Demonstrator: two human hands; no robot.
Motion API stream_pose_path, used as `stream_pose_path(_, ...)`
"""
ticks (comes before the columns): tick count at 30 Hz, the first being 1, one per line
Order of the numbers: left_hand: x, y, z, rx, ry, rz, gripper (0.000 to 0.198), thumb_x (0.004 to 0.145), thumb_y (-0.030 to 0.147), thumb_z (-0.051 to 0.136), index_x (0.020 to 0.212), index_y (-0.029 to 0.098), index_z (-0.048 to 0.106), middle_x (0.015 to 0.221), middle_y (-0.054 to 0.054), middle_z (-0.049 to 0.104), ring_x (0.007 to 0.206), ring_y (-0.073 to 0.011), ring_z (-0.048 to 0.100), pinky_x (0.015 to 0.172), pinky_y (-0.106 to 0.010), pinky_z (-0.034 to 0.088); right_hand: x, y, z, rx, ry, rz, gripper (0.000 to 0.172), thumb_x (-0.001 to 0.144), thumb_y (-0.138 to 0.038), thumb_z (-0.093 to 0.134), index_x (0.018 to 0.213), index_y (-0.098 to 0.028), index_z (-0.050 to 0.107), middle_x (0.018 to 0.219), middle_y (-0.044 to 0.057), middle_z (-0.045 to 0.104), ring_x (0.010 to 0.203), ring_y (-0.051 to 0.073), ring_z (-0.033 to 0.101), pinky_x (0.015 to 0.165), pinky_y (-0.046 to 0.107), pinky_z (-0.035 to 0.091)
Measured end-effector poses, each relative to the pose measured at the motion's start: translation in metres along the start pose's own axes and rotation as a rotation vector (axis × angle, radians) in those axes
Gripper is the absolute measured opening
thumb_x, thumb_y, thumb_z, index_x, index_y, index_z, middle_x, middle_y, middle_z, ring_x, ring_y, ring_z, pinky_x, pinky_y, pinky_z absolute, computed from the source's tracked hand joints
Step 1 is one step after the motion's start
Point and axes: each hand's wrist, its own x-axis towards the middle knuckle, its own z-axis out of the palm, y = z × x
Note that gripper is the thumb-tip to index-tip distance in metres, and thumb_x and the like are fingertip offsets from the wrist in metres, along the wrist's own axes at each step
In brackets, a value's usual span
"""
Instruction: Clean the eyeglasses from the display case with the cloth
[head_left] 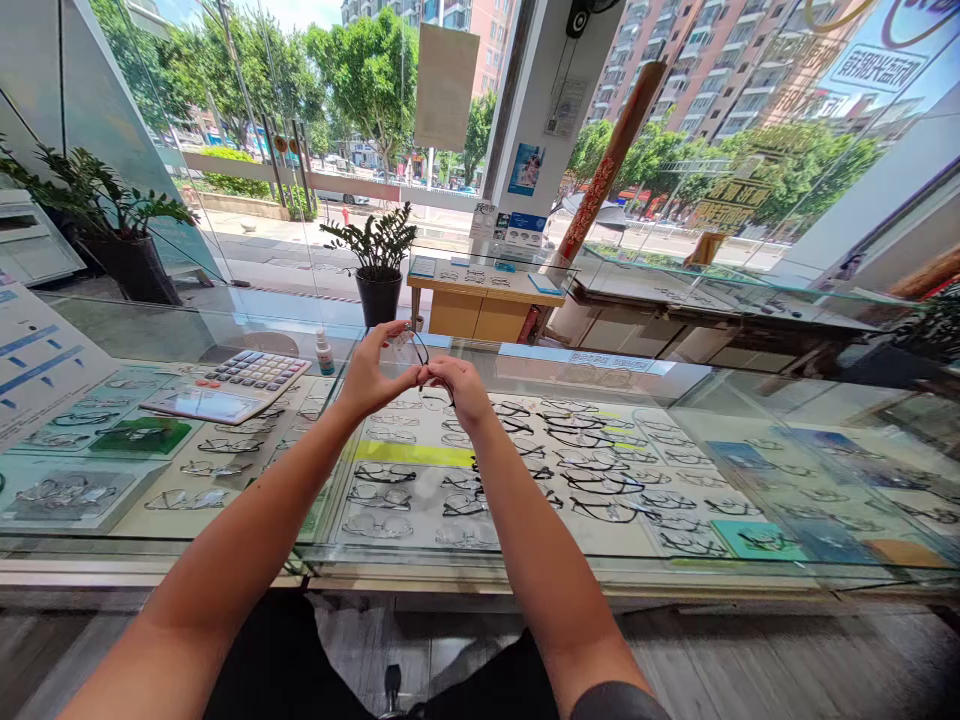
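Note:
Both arms reach out over a glass display counter (pixel 675 385). My left hand (pixel 373 375) and my right hand (pixel 461 388) meet above it, and both pinch a thin dark-framed pair of glasses (pixel 417 352). The left fingers hold the upper left part of the frame with a small tag on it. My right hand's fingers curl round the lower right part. Under the glass lie several rows of eyeglass frames (pixel 592 470).
A calculator (pixel 251 372) and a tablet-like flat panel (pixel 201 405) lie on the counter at the left, with a small bottle (pixel 324 352) behind them. A potted plant (pixel 378 262) stands beyond the counter, another (pixel 112 225) at far left. Glass shop windows face a street.

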Motion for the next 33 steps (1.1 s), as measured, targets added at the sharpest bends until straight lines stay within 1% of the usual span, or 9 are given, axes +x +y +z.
stream_pose_path(6,0.0,-0.004,0.002,0.051,0.044,0.008,0.073,0.085,0.049,0.085,0.148,0.017,0.067,0.145,-0.017,0.078,0.123,-0.0319,0.077,0.105,-0.045,0.063,0.001,0.005,-0.001,-0.173,0.125,-0.116,0.024,0.081,-0.045,0.071,0.07,-0.025,0.079,0.09,0.003,0.07,0.093,0.022,0.063,0.1,0.039,0.052)
stream_pose_path(11,-0.001,-0.002,0.003,0.017,0.032,-0.005,0.075,0.086,0.049,0.087,0.151,0.019,0.066,0.144,-0.016,0.078,0.116,-0.0286,0.079,0.104,-0.042,0.063,0.004,0.011,-0.003,-0.279,0.219,-0.16,0.025,0.082,-0.044,0.073,0.068,-0.025,0.081,0.116,0.008,0.07,0.123,0.029,0.064,0.119,0.044,0.047)
stream_pose_path(13,-0.001,0.0,0.003,0.014,0.026,-0.006,0.074,0.087,0.046,0.085,0.152,0.019,0.065,0.143,-0.015,0.078,0.114,-0.0276,0.078,0.104,-0.041,0.062,0.005,0.012,-0.002,-0.259,0.211,-0.157,0.023,0.082,-0.042,0.073,0.07,-0.024,0.082,0.122,0.009,0.073,0.127,0.03,0.065,0.12,0.045,0.048)
stream_pose_path(17,-0.001,0.005,0.003,0.024,0.008,-0.017,0.07,0.089,0.046,0.081,0.152,0.02,0.064,0.143,-0.014,0.078,0.11,-0.0264,0.077,0.101,-0.041,0.061,0.004,0.011,0.0,-0.2,0.151,-0.178,0.023,0.083,-0.04,0.071,0.069,-0.025,0.081,0.1,0.006,0.08,0.11,0.027,0.072,0.11,0.043,0.055)
stream_pose_path(20,-0.002,0.005,0.006,-0.047,-0.024,-0.04,0.071,0.091,0.045,0.075,0.156,0.021,0.06,0.146,-0.015,0.075,0.115,-0.0278,0.076,0.098,-0.041,0.06,0.004,0.01,0.001,-0.179,0.263,-0.227,0.026,0.084,-0.043,0.071,0.068,-0.025,0.08,0.1,0.007,0.082,0.11,0.028,0.073,0.106,0.043,0.057)
stream_pose_path(23,-0.003,0.001,0.012,-0.065,-0.093,-0.204,0.058,0.094,0.048,0.066,0.144,0.019,0.068,0.135,-0.015,0.079,0.111,-0.029,0.077,0.093,-0.042,0.059,0.004,0.007,-0.002,-0.112,0.417,-0.258,0.025,0.084,-0.043,0.071,0.071,-0.025,0.081,0.108,0.009,0.085,0.117,0.029,0.074,0.107,0.043,0.055)
stream_pose_path(27,-0.001,-0.003,0.022,-0.147,-0.278,-0.65,0.047,0.1,0.059,0.055,0.11,0.019,0.077,0.116,-0.016,0.085,0.104,-0.0325,0.079,0.089,-0.043,0.057,0.003,0.002,-0.004,0.008,0.436,-0.234,0.026,0.086,-0.047,0.071,0.082,-0.024,0.084,0.119,0.009,0.087,0.118,0.027,0.074,0.099,0.04,0.056)
stream_pose_path(30,0.002,-0.002,0.026,-0.402,-0.285,-0.888,0.053,0.096,0.066,0.061,0.116,0.019,0.075,0.127,-0.018,0.084,0.113,-0.0334,0.08,0.085,-0.039,0.055,0.002,0.001,-0.004,0.043,0.399,-0.194,0.027,0.086,-0.048,0.072,0.085,-0.025,0.084,0.123,0.009,0.087,0.112,0.025,0.074,0.09,0.037,0.055)
stream_pose_path(33,0.003,0.002,0.025,-0.612,-0.218,-0.938,0.064,0.09,0.073,0.069,0.126,0.02,0.074,0.138,-0.018,0.081,0.125,-0.0331,0.078,0.088,-0.037,0.055,0.002,0.002,-0.003,0.048,0.385,-0.173,0.026,0.084,-0.048,0.073,0.081,-0.025,0.083,0.118,0.008,0.088,0.11,0.025,0.074,0.088,0.036,0.053)
